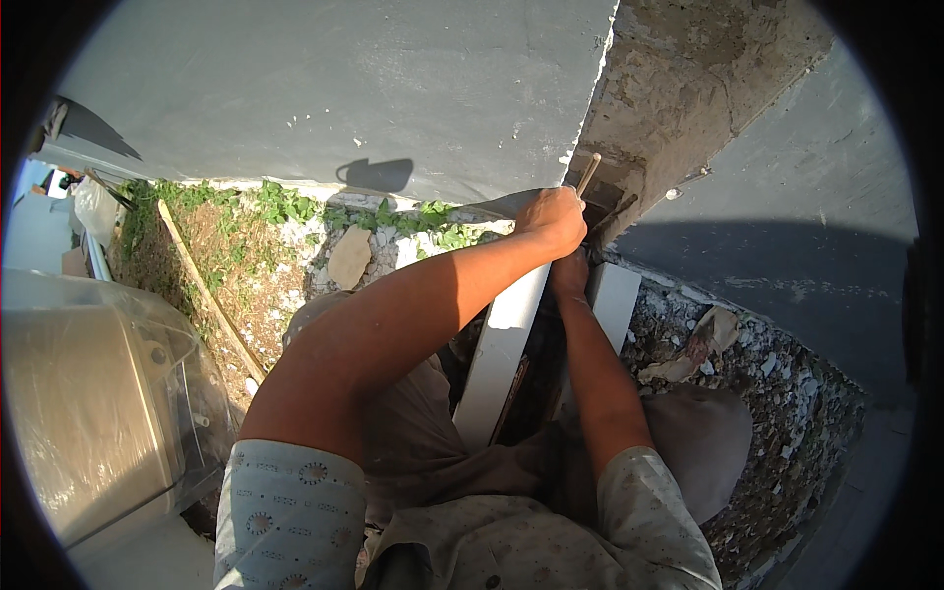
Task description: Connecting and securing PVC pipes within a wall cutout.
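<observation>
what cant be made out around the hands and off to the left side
All in the head view:
- Lower end of the thin stick: hidden by the left hand.
- Right hand's fingers, and anything in them: hidden by the left hand and deep shadow.
- Near end of the white bar: hidden by the trousers.
- Plastic-covered boxy thing: cut off by the picture's dark rim.

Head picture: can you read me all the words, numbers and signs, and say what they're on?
No readable words, numbers or signs.
Left sleeve: round printed motifs, not letters.
Plastic-wrapped item: no lettering I can make out.
Stick in left hand: none visible.
Far-left white object: too small to tell.
</observation>
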Tool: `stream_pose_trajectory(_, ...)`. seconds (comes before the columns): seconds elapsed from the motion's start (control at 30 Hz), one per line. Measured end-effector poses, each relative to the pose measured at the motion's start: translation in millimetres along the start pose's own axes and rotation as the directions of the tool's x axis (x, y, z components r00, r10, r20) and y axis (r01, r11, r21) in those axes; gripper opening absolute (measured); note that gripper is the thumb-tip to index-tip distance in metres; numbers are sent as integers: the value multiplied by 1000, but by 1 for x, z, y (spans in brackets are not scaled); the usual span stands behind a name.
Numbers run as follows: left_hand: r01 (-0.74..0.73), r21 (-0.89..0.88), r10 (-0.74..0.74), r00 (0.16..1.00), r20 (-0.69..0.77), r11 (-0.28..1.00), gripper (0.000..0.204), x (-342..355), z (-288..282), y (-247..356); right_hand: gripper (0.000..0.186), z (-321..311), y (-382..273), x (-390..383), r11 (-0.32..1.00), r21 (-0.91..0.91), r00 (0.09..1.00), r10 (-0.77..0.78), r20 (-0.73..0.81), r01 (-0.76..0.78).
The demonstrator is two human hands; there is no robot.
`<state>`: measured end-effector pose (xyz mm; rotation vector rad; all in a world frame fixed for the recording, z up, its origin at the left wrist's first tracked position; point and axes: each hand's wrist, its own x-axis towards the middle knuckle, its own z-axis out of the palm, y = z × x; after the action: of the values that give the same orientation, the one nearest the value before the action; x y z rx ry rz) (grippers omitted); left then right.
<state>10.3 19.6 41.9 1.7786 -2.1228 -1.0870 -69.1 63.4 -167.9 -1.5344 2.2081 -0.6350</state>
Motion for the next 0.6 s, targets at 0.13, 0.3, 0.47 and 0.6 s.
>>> stream_pose_trajectory(0.13, -47, 8, 47, 999, -27, 999, 25, 2, 3, -3, 19, 5, 9, 14, 998, 23, 996, 56, 73, -57)
stream_pose_trajectory(0.3, -54, -57, 50, 996, -78, 997, 24, 8, 18, -10, 37, -2, 0, 24, 975, 62, 976, 210, 65, -214)
stream_pose_trajectory(0.47, 83, -270, -121, 984, -130, 959, 17, 30, 47, -15, 20, -23, -75, 73, 843, -507, 984, 150, -96, -178)
stream_pose_trajectory(0.6, 152, -345, -246, 937, -248, 926, 16, 47, 72, -18, 19, -17, -72, 72, 914, -181, 900, 293, -322, -363)
